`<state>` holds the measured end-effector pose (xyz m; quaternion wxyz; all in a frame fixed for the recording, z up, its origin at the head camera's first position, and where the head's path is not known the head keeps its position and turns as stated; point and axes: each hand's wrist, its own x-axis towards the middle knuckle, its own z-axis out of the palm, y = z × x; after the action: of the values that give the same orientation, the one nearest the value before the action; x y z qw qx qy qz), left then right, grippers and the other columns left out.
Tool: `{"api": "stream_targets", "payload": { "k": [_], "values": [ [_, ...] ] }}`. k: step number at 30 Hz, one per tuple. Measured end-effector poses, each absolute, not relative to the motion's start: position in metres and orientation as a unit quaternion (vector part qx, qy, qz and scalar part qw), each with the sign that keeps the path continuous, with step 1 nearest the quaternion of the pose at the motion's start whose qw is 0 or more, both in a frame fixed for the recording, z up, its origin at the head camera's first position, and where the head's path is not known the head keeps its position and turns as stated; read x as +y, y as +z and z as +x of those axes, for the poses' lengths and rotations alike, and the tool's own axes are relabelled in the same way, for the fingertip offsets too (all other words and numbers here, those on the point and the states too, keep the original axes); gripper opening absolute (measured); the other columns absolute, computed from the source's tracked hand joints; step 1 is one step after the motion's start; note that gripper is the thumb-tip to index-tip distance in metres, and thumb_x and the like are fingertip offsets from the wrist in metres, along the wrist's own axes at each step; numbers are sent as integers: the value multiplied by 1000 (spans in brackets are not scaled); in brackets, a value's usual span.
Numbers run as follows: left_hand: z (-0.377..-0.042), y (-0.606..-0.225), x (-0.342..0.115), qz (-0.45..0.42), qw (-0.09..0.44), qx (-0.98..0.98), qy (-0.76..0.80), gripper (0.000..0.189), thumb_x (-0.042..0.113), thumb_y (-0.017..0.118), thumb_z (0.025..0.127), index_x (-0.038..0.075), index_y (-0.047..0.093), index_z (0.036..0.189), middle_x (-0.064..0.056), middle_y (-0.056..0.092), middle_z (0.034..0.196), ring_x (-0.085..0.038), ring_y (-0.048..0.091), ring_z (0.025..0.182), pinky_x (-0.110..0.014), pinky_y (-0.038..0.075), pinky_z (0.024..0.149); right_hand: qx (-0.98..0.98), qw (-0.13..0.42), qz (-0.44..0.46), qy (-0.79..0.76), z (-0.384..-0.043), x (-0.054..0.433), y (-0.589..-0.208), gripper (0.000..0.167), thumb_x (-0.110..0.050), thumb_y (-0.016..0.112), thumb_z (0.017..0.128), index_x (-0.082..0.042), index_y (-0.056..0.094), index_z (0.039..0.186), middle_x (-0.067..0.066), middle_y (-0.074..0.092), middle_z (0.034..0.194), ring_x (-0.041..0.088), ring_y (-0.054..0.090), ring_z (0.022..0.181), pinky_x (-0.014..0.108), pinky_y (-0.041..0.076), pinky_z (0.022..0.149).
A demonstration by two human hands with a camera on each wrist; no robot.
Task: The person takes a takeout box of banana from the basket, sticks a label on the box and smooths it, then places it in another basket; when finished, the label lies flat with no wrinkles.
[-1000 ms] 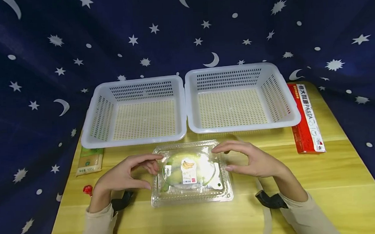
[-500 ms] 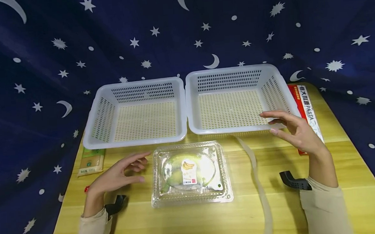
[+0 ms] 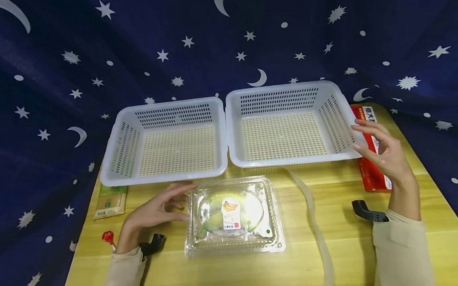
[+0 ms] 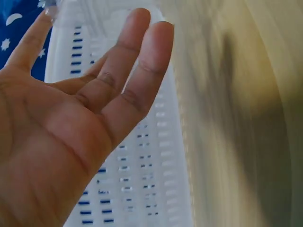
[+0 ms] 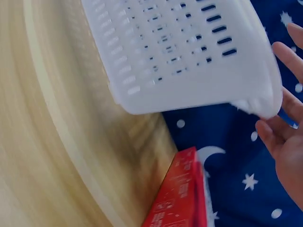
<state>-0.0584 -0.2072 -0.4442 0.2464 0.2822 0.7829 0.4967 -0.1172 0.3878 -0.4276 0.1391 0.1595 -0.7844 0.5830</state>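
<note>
A clear plastic clamshell box (image 3: pixel 252 246) with a banana sticker (image 3: pixel 230 213) lies on the table; yellow-green contents show dimly through its lid. Beside its upper left edge is my left hand (image 3: pixel 159 208), fingers loosely bent, one fingertip at the rim. In the left wrist view its palm faces the camera, with clear plastic at the thumb or finger tip at top left. My right hand (image 3: pixel 384 151) is at the right rim of the right white basket (image 3: pixel 291 161), above the red pasta box (image 3: pixel 370 175), which it partly hides. In the right wrist view its fingers (image 5: pixel 286 54) spread beside the basket's corner.
A second white basket (image 3: pixel 165 179) stands against the first on its left. A 500 g packet (image 3: pixel 110 203) lies partly under or behind it. A red lollipop (image 3: pixel 107 236) is near my left wrist. A pale strip (image 3: pixel 314 220) runs down the table. A starry curtain (image 3: pixel 193 16) hangs behind.
My right hand has moved from the clamshell box up and right to the right basket's far edge. The left hand drew back left, then returned to the box's edge.
</note>
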Motion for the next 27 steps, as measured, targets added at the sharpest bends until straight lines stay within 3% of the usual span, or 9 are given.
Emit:
{"api": "stream_targets", "payload": {
  "k": [6, 10, 13, 15, 18, 22, 24, 27],
  "values": [
    [-61, -448, -194, 300, 238, 787, 484, 76, 16, 78, 83, 20, 42, 149, -18, 26, 154, -20, 50, 100, -35, 55, 86, -781, 105, 130, 602, -122, 392, -435, 57, 25, 57, 77, 7, 56, 132, 10, 32, 153, 20, 23, 140, 14, 18, 117],
    [-62, -451, -190, 310, 230, 783, 488, 76, 15, 81, 80, 17, 44, 147, -20, 26, 153, -18, 49, 88, -33, 56, 78, -770, 60, 133, 620, -126, 391, -440, 63, 27, 57, 77, 7, 52, 136, 8, 20, 157, 22, 18, 140, 8, 29, 110],
    [-63, -455, -188, 327, 224, 774, 495, 78, 13, 81, 79, 13, 43, 147, -19, 26, 153, -22, 48, 81, -34, 55, 70, -803, 40, 108, 584, -128, 390, -443, 68, 21, 61, 80, -1, 48, 142, 4, 12, 159, 19, 16, 140, 2, 35, 98],
    [-64, -457, -187, 333, 225, 767, 500, 78, 12, 81, 79, 13, 42, 147, -15, 30, 151, -25, 47, 76, -31, 53, 66, -824, 33, 88, 559, -128, 391, -445, 70, 15, 62, 82, -8, 46, 146, 1, 13, 158, 15, 17, 137, 2, 35, 93],
    [-65, -460, -186, 338, 236, 753, 513, 78, 10, 80, 80, 12, 40, 148, -11, 36, 147, -26, 44, 67, -26, 48, 58, -820, 16, 73, 567, -127, 391, -449, 69, 11, 61, 86, -13, 44, 148, -1, 24, 154, 11, 33, 127, 4, 39, 87],
    [-66, -463, -184, 331, 264, 733, 533, 79, 8, 78, 82, 12, 37, 149, -9, 42, 140, -18, 39, 56, -23, 41, 49, -773, -5, 78, 630, -129, 390, -453, 63, 11, 55, 90, -10, 42, 148, -4, 36, 146, 9, 51, 108, 6, 47, 83],
    [-67, -463, -183, 324, 276, 728, 538, 80, 7, 78, 82, 12, 36, 149, -8, 42, 140, -12, 36, 53, -22, 40, 46, -777, -1, 74, 625, -130, 390, -454, 59, 8, 54, 93, -10, 43, 148, -6, 38, 145, 8, 52, 105, 6, 47, 82],
    [-67, -464, -182, 317, 286, 722, 544, 79, 5, 77, 82, 12, 35, 149, -9, 47, 127, -9, 33, 50, -20, 38, 44, -805, 8, 52, 590, -132, 388, -454, 54, 0, 55, 95, -11, 44, 147, -6, 39, 145, 7, 49, 106, 4, 45, 82]
  ]
}}
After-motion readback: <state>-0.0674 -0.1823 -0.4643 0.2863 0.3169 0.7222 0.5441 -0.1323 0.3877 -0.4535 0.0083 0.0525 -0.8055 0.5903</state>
